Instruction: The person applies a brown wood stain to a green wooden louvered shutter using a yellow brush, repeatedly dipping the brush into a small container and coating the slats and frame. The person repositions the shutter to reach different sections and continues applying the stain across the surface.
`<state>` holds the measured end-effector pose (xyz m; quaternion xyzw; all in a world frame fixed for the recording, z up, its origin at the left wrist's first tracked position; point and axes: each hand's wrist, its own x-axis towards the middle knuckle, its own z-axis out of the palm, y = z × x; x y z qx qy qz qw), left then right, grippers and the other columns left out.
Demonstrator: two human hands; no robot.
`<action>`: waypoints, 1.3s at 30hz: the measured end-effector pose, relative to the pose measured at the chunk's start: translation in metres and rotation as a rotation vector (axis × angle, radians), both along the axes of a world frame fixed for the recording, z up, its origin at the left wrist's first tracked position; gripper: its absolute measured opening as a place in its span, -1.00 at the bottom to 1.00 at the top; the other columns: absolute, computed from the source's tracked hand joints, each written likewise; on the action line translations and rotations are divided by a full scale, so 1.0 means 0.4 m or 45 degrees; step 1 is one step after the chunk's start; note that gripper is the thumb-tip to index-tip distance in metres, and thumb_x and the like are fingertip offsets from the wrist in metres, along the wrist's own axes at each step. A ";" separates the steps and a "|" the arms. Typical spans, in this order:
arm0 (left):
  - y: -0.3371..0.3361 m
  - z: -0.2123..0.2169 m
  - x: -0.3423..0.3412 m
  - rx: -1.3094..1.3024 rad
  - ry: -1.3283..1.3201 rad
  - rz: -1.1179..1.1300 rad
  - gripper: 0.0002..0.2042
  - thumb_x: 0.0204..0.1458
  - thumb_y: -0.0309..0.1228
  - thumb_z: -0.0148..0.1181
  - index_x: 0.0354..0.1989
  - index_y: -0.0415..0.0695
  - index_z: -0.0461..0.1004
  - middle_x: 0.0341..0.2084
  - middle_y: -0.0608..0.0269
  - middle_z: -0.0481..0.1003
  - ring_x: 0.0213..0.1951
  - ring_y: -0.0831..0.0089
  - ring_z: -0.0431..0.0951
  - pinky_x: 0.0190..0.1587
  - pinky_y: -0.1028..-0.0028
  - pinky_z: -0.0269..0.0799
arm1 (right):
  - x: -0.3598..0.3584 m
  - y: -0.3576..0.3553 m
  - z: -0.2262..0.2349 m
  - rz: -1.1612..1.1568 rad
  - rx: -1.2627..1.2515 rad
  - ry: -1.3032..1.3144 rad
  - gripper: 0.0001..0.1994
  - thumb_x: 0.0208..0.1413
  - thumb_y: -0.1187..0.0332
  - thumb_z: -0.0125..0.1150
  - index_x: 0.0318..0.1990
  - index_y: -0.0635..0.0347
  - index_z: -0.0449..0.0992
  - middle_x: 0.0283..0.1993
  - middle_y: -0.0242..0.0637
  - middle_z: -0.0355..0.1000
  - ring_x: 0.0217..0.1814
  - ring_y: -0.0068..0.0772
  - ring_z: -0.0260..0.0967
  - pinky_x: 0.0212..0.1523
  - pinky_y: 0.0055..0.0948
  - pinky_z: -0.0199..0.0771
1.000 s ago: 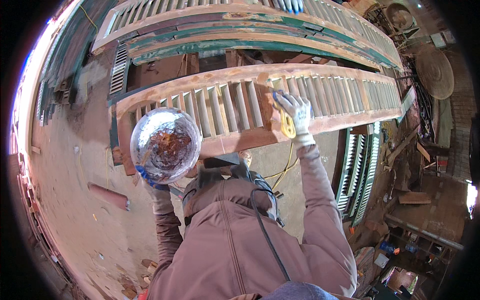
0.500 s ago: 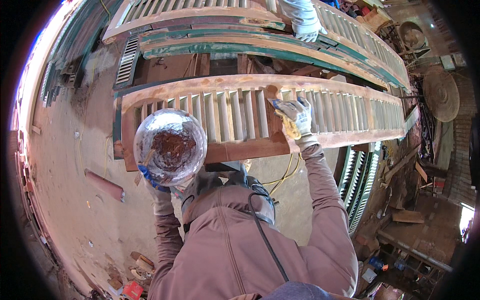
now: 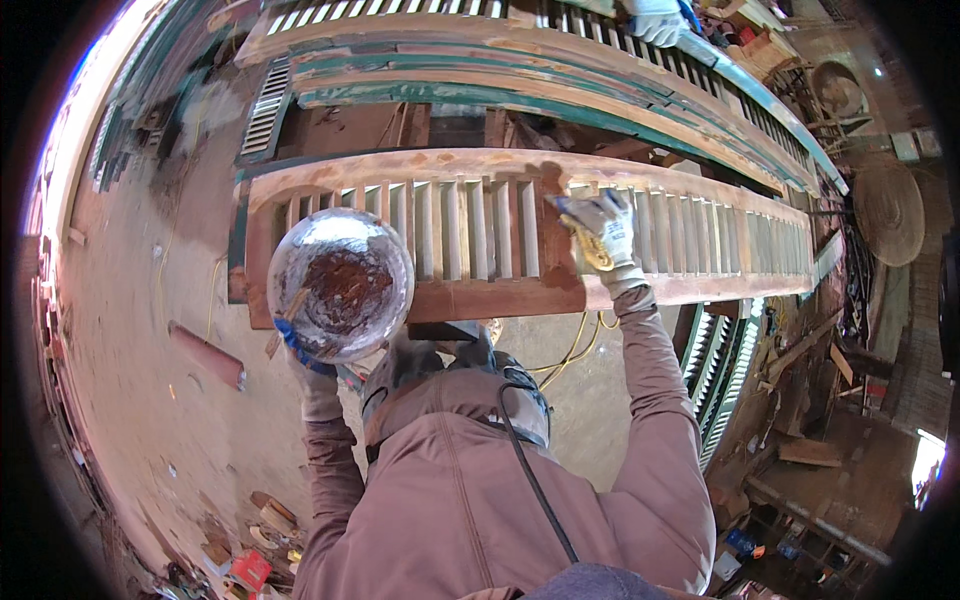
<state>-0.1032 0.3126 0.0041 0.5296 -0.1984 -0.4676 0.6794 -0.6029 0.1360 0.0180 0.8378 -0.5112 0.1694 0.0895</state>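
My left hand (image 3: pixel 312 362), in a white and blue glove, grips the rim of a shiny metal bowl (image 3: pixel 385 245) with reddish-brown stuff inside. A thin wooden stick (image 3: pixel 296 304) lies against the bowl's near-left rim. The bowl is over the left end of a long louvered wooden shutter (image 3: pixel 480 300). My right hand (image 3: pixel 612 222), gloved too, is closed on a yellow rag-like wad (image 3: pixel 594 250) at the shutter's slats, right of its middle crosspiece. Left of this hand the wood is darker brown; to the right it is paler.
Green-edged boards (image 3: pixel 420 95) and another louvered shutter (image 3: pixel 400 28) lie beyond. A co-worker's gloved hand (image 3: pixel 658 25) rests there. Green louvered panels (image 3: pixel 715 360) stand at the right. A reddish roll (image 3: pixel 207 356) and a yellow cord (image 3: pixel 572 350) are on the floor.
My right hand has shifted slightly right with the yellow wad. The co-worker's hand has moved up and right, and the far shutter has changed its tilt. The bowl stays in my left hand.
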 end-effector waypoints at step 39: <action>0.197 -0.035 0.678 0.272 -0.589 0.665 -0.33 0.34 0.15 -0.22 0.40 -0.15 0.17 0.31 -0.11 0.30 0.21 -0.15 0.43 0.12 -0.22 0.52 | 0.640 0.423 0.042 -0.157 0.081 0.089 -0.59 -0.07 0.21 0.42 0.02 -0.12 0.62 0.03 -0.55 0.55 0.09 -0.40 0.41 0.20 -0.14 0.32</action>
